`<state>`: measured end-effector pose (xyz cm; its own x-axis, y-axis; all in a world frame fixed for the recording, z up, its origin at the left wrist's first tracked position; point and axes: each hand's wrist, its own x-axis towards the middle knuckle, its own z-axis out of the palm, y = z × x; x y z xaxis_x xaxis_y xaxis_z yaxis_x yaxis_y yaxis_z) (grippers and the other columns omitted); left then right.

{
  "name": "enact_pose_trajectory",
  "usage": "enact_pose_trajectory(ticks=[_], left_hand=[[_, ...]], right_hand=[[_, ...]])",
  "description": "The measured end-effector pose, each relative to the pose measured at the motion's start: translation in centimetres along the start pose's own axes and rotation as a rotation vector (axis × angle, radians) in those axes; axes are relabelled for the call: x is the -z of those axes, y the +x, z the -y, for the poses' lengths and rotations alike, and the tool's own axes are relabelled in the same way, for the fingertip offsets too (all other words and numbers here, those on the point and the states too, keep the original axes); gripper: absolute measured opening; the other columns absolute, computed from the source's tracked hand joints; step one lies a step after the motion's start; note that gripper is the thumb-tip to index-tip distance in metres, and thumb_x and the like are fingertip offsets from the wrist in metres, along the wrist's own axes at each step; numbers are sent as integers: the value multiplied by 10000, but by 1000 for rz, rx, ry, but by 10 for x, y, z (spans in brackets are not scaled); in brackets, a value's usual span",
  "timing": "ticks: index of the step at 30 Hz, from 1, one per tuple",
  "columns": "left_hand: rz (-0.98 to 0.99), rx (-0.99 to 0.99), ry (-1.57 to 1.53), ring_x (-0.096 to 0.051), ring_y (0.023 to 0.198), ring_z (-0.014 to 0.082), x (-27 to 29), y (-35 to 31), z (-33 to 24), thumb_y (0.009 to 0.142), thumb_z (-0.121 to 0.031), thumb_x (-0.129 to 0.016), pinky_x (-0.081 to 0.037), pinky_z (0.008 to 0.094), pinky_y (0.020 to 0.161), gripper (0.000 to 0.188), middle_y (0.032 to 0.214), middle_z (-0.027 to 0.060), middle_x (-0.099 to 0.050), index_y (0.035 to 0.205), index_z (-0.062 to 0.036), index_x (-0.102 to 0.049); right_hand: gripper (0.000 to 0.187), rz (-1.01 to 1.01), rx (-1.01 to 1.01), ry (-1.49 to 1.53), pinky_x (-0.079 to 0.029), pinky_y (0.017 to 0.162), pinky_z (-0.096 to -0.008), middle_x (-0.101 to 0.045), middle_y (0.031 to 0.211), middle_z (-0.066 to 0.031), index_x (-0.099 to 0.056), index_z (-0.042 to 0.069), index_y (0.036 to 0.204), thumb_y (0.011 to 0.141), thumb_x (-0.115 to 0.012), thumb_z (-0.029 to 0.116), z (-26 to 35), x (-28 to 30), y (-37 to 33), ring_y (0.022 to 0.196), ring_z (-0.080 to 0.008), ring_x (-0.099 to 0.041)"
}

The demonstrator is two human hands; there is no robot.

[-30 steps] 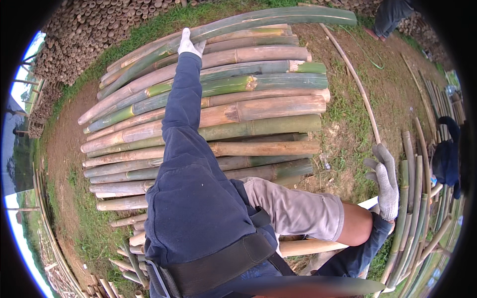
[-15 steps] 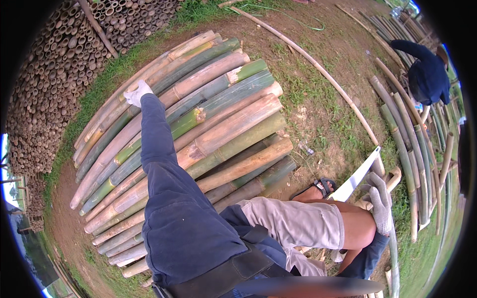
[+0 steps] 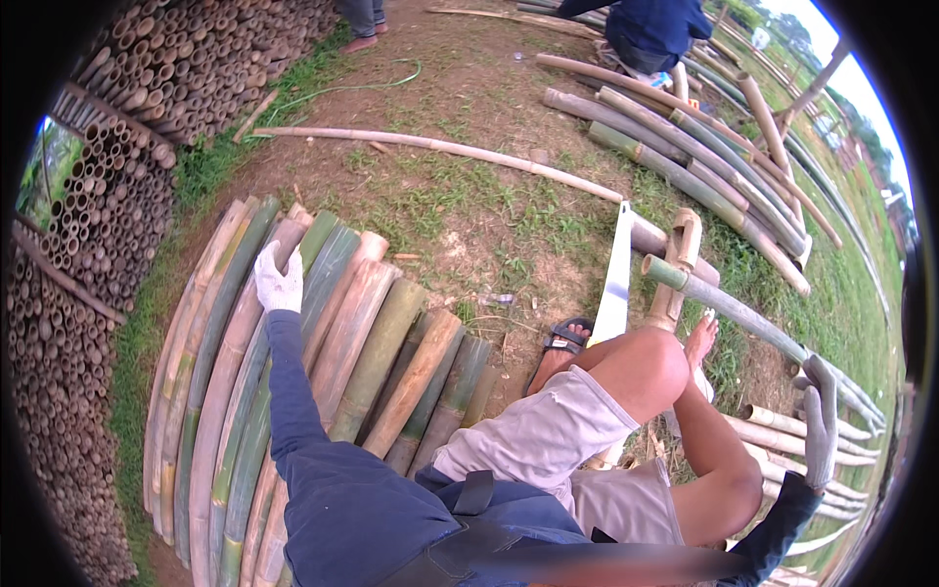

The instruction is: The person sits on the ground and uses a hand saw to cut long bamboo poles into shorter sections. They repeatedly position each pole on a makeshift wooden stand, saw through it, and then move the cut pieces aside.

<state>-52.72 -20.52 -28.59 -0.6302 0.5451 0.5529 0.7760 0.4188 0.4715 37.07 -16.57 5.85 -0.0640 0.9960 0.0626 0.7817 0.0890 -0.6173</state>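
Head view: outdoor ground [image 3: 469, 220], bare earth with patchy grass, its edges bent by the lens and the corners lost to black; a wall of stacked bamboo [image 3: 73, 323], cut ends outward, cropped at left. Top edge cuts off a co-worker in a dark blue top [image 3: 653, 34] and, farther left, a second person down to lower legs and bare feet [image 3: 360, 44]. Row of bamboo poles [image 3: 377, 328] at left, lower ends partly covered by the wearer's sleeve and body. Left hand [image 3: 280, 281], in a white glove, lies over one greyish-brown pole [image 3: 290, 235] near its upper end, thumb and fingers apart across it; the palm side is hidden, so cannot tell whether it clamps. The pole's end shows just beyond the fingers, the rest running down-left below the hand. Right hand [image 3: 820, 421], in a grey glove, near the right rim: fingers extended, thumb apart. A greenish pole [image 3: 729, 303] passes just beside it; contact cannot be made out. Pale tapering blade [image 3: 613, 279] points upward near the sandalled foot [image 3: 565, 338], its lower end behind the knee. Blurred strip along the bottom edge, unidentifiable.
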Motion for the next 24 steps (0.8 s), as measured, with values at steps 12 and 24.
enact_pose_trajectory(ticks=[12, 24], left_hand=[[1088, -285, -681, -740, 1324, 322, -220, -144, -355, 970, -292, -879, -564, 438, 1151, 672, 1398, 209, -767, 1521, 6, -634], [1448, 633, -980, -774, 1204, 306, -373, -351, -452, 1080, -148, -768, -656, 451, 1027, 480, 1370, 170, -753, 1490, 52, -619]], right_hand=[[510, 345, -231, 398, -523, 1157, -395, -694, 1426, -134, -625, 21, 1544, 1131, -671, 318, -188, -261, 16, 1327, -246, -653], [732, -26, -258, 381, -453, 1244, -460, -654, 1541, -244, -577, -2, 1587, 1057, -750, 472, -221, -420, 39, 1464, -406, -601]])
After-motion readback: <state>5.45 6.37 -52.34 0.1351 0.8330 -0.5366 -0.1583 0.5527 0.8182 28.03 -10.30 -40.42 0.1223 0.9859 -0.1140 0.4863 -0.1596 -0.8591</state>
